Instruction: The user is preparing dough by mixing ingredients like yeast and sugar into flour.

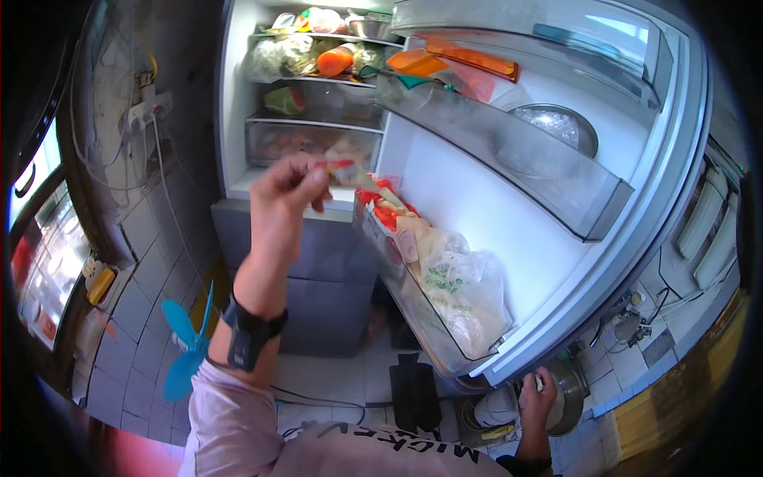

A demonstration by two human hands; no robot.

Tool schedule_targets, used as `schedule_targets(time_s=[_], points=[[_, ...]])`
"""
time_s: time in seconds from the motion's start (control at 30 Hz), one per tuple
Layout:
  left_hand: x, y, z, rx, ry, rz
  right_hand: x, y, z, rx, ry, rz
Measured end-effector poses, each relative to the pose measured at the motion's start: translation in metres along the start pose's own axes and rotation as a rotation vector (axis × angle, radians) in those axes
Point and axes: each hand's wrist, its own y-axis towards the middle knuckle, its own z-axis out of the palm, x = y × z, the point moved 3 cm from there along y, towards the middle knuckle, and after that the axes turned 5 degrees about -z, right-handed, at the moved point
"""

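Observation:
My left hand (292, 188) is raised before the open fridge and pinches a small packet with a red edge (346, 169), which is blurred. Just beyond it is the lowest door shelf (438, 337). That shelf holds a red-and-white package (384, 206) and a white plastic bag (465, 292) with green print. Low on the right, my right hand (535, 396) is closed around a small white object (539, 381), mostly hidden by the fingers. It is beside a metal basin (573, 393), below the bottom corner of the fridge door (501, 372).
Food fills the fridge shelves (325, 80); a covered metal bowl (557, 128) sits in the middle door shelf. On the left are a blue fan (189, 346), a power strip (149, 110) with hanging cords and a window (50, 256). A black board-like object (415, 390) is near the floor.

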Motion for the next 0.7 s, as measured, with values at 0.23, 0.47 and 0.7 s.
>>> schedule_targets(time_s=[0.23,0.47,0.7], points=[[0.008,0.105,0.033,0.371,0.023,0.008,-0.019,0.032,0.008,-0.04,0.135,-0.111],[0.03,0.144,0.044,0.579,-0.044,0.024,0.022,0.019,0.021,-0.103,0.179,0.169],[0.031,0.165,0.061,0.673,0.0,0.072,0.028,0.004,0.029,-0.268,0.185,0.212]])
